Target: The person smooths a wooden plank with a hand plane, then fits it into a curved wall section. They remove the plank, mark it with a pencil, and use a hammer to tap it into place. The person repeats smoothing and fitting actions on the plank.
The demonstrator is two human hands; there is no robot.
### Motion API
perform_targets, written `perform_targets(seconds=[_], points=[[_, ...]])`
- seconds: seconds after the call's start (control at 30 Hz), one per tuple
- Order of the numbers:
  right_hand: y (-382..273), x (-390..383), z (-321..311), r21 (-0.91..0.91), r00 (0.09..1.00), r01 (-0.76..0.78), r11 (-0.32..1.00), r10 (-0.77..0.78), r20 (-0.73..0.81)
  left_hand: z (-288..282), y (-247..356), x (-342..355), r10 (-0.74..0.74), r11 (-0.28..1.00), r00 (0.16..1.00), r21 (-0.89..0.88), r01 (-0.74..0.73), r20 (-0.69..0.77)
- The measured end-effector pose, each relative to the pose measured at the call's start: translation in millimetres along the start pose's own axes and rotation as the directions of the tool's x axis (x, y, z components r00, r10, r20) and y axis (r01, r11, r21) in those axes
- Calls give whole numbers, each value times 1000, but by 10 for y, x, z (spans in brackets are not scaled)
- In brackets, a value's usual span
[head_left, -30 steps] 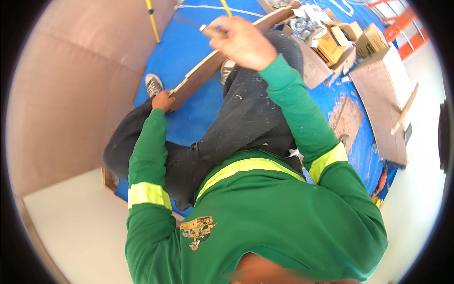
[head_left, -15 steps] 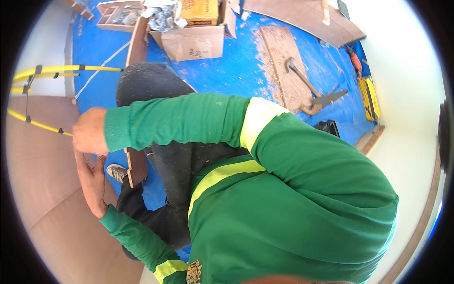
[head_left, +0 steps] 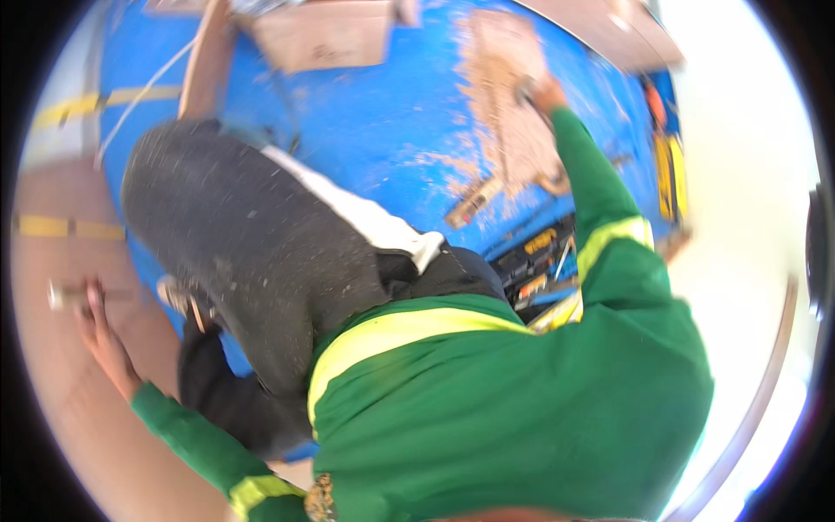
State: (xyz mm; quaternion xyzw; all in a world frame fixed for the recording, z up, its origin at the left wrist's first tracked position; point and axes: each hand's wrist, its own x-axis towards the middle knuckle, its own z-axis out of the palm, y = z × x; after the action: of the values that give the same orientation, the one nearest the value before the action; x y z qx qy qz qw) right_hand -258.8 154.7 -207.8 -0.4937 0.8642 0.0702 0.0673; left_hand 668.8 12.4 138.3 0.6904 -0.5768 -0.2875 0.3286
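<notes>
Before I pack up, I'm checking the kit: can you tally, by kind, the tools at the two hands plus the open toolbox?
Chisel-like tool, in the left hand: 1
Hammer, blurred and mostly covered, at the right hand: 1
Open black toolbox, beside the right hip: 1
Total: 3

right fingers (head_left: 547, 92) blurred | likely hammer (head_left: 525, 90), mostly hidden | cardboard box (head_left: 326, 36) cropped

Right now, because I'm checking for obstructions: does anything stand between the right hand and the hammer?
Nothing visible does: the right hand is at the hammer, over the wooden board; blur hides whether it grips.
</notes>
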Motion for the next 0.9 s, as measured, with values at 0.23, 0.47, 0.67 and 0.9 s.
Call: perform_targets(seconds=[0.23,0.47,0.67,0.9], points=[[1119,-120,1353,120,966,-142,983,111,235,-153,-478,-282,-67,995,995,-75,73,71],[698,62,992,68,965,23,997,-40,260,178,-767,-604,-77,964,997,-254,78,13],[-562,-109,722,-498,879,441,747,-471,73,234,-1142,-747,-169,915,984,-381,136,-56],[-2448,-302,-1158,426,887,459,780,-379,-262,230,-1408,-864,-219,878,975,-443,179,-40]])
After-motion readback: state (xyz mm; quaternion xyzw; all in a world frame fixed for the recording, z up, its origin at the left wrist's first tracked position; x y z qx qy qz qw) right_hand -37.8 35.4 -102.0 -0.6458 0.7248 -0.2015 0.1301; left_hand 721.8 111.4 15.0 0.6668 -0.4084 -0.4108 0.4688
